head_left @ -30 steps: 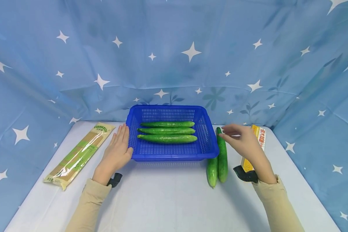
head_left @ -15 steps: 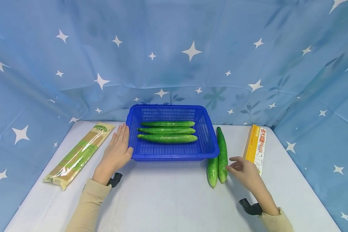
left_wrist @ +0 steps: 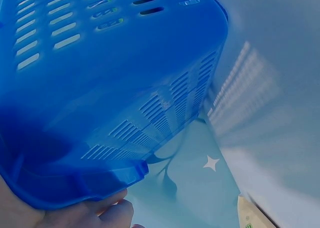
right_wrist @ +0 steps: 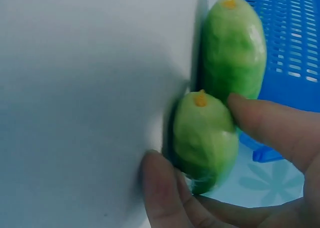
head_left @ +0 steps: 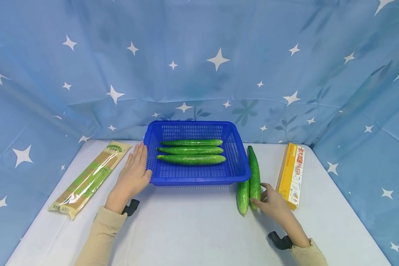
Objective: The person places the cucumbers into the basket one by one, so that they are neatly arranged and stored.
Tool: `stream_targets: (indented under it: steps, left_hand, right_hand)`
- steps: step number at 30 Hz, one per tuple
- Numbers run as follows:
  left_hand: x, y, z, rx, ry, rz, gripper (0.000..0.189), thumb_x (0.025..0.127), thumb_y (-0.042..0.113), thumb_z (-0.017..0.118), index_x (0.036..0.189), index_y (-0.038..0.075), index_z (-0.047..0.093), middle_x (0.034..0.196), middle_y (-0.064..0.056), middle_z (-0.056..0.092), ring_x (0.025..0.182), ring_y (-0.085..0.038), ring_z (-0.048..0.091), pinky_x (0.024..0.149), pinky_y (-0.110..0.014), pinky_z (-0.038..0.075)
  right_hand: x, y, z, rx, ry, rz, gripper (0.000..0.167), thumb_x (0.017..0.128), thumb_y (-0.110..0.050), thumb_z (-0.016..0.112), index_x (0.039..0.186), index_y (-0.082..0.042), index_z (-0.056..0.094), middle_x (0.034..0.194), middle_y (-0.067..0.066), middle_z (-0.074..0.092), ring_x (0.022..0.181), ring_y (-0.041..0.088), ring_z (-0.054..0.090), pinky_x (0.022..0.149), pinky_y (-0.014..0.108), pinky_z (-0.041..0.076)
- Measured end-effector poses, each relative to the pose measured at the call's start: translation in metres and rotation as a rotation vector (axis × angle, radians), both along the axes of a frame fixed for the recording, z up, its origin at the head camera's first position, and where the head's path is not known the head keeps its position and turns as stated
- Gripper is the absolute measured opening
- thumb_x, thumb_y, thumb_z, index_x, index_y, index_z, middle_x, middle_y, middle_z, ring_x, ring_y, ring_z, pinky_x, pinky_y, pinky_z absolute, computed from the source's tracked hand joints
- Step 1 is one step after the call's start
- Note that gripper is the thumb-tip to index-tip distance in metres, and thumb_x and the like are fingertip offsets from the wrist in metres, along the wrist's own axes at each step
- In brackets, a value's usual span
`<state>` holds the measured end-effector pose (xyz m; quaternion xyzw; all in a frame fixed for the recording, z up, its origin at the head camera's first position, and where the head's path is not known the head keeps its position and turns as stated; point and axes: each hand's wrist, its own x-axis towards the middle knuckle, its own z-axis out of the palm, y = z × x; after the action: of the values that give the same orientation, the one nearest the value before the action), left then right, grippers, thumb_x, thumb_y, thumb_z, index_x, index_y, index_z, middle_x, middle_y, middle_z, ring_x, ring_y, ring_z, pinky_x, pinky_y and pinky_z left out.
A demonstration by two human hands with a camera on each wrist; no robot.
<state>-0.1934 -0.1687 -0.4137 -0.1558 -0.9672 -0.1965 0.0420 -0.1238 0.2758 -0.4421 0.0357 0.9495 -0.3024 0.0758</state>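
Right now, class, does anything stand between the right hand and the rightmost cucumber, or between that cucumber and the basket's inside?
Nothing visible separates the right hand from the rightmost cucumber; the hand straddles its near end. Toward the basket, another cucumber lies alongside and the right wall stands in the way.

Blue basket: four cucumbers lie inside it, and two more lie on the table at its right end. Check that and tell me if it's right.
The count inside is wrong: the blue basket holds three cucumbers, not four, as the head view shows. Two more cucumbers do lie on the table at its right end.
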Motion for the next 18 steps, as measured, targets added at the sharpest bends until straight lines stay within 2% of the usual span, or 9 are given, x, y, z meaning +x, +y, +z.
stream_targets:
  steps: [10,15,18]
  left_hand:
    - [0.000,0.000,0.000,0.005,0.006,-0.002,0.074,0.096,0.014,0.043,0.154,-0.012,0.004,0.163,-0.025,-0.004,0.150,-0.040,-0.002,0.122,-0.053,0.005]
    - [0.001,0.000,0.000,0.002,0.007,0.001,0.074,0.097,0.015,0.043,0.154,-0.012,0.004,0.163,-0.026,-0.003,0.150,-0.039,-0.002,0.122,-0.054,0.005]
    - [0.001,0.000,0.000,-0.002,0.007,0.002,0.074,0.097,0.015,0.044,0.154,-0.012,0.004,0.163,-0.026,-0.002,0.150,-0.039,-0.002,0.122,-0.054,0.006]
  right_hand:
    - [0.003,0.004,0.004,-0.008,-0.007,-0.038,0.077,0.086,-0.022,0.072,0.142,0.014,0.033,0.096,0.020,0.066,0.076,0.022,0.062,0.061,0.034,0.056]
    - [0.005,0.013,0.012,0.004,0.042,-0.052,0.066,0.085,-0.018,0.071,0.136,0.014,0.043,0.095,0.020,0.067,0.078,0.024,0.064,0.060,0.034,0.055]
    - [0.006,0.021,0.017,-0.008,0.055,-0.062,0.061,0.086,-0.017,0.070,0.133,0.014,0.047,0.099,0.025,0.066,0.084,0.030,0.065,0.063,0.035,0.057]
